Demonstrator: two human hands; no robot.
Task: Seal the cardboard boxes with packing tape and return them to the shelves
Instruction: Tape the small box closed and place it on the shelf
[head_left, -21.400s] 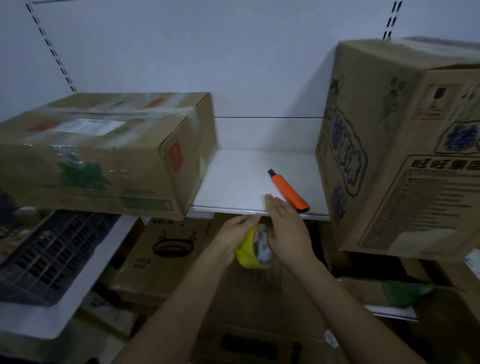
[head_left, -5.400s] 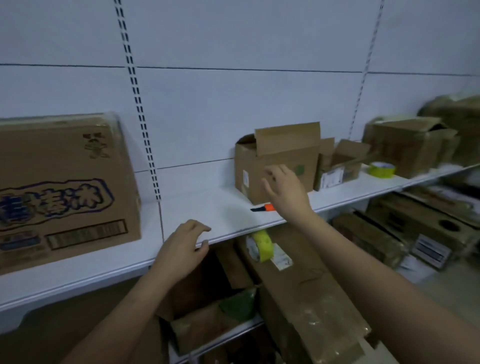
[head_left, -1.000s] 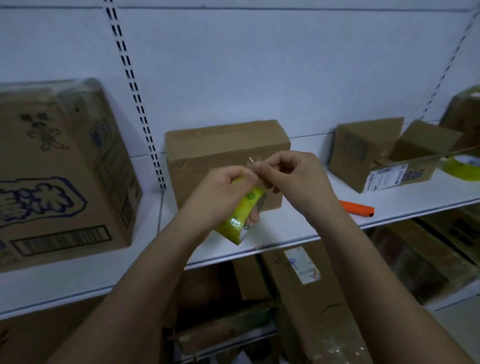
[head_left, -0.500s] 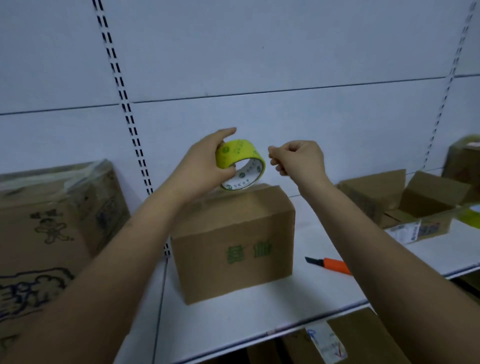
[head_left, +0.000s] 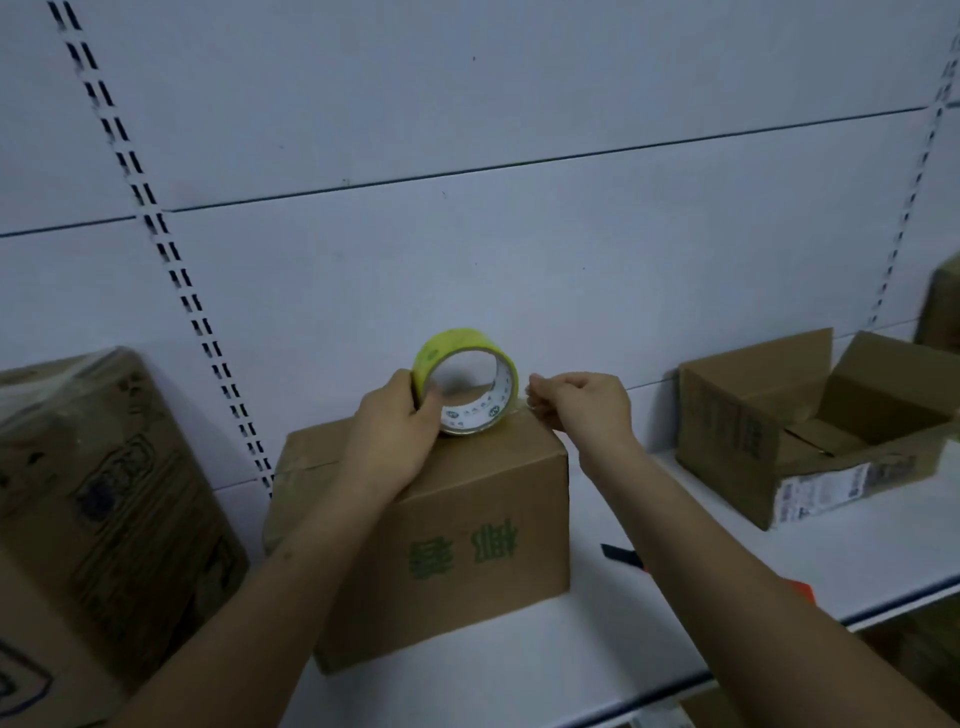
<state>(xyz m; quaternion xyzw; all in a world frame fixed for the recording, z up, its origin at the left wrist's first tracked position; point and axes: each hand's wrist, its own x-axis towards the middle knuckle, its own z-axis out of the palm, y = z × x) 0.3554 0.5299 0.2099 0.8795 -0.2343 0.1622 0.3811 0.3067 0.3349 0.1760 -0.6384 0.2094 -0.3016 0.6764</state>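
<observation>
A small brown cardboard box (head_left: 467, 545) with green characters on its front stands on the white shelf (head_left: 519, 670), flaps down. On its top rests a yellow roll of clear packing tape (head_left: 470, 358), upright on its edge. My left hand (head_left: 395, 431) grips the roll at its left side, thumb inside the core. My right hand (head_left: 582, 402) pinches the free end of the tape at the box's top right edge, a short clear strip stretched from the roll to the fingers.
A large printed box (head_left: 93, 519) wrapped in film stands on the left. An open box (head_left: 810, 426) with a label lies to the right. An orange utility knife (head_left: 623, 556) lies on the shelf behind my right forearm. Slotted uprights (head_left: 171, 270) run up the white back wall.
Both hands have come down from in front of the wall to the box top. The roll now sits on the box and the pulled tape end is at the right edge.
</observation>
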